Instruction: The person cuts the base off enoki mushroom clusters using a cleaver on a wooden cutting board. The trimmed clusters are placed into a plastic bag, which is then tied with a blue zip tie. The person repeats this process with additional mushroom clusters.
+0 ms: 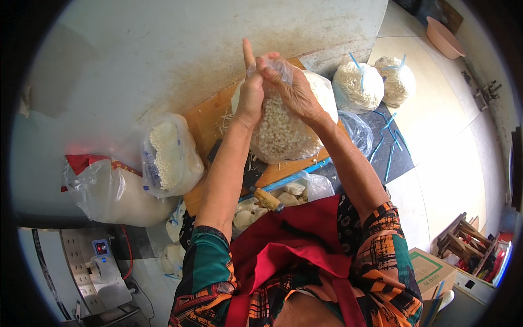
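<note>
A clear plastic bag of enoki mushrooms [282,131] rests on the wooden cutting board [212,107], its small pale caps turned towards me. My left hand [251,90] and my right hand [300,92] meet at the bag's gathered neck and grip the plastic from both sides. One finger points up past the neck. Behind my right hand lies another white bundle [322,88], partly covered. A knife with a wooden handle [267,199] lies at the board's near edge, and its dark blade [254,169] is partly hidden by my left forearm.
Two tied mushroom bags [358,88] [394,81] stand at the right. Loose blue ties [390,135] lie near crumpled clear plastic [357,133]. At the left are an opened mushroom bag [171,155] and a large plastic sack [118,196]. Pale offcuts [247,214] sit below the board.
</note>
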Tool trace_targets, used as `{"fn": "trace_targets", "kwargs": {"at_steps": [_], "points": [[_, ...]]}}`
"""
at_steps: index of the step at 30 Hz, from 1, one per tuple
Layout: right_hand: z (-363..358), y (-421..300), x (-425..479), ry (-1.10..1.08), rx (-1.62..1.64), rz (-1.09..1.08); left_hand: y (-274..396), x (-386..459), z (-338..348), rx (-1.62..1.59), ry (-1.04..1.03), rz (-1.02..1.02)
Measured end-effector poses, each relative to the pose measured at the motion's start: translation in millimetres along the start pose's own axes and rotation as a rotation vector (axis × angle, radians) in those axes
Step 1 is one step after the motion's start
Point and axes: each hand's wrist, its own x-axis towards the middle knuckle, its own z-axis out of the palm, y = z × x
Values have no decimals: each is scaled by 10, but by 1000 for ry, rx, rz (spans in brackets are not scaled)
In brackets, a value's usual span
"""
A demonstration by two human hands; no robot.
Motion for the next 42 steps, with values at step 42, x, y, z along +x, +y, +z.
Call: {"fn": "trace_targets", "kwargs": {"at_steps": [42], "points": [[27, -147, 23, -135, -941, -197, -168, -69, 125, 675, 122, 147]]}}
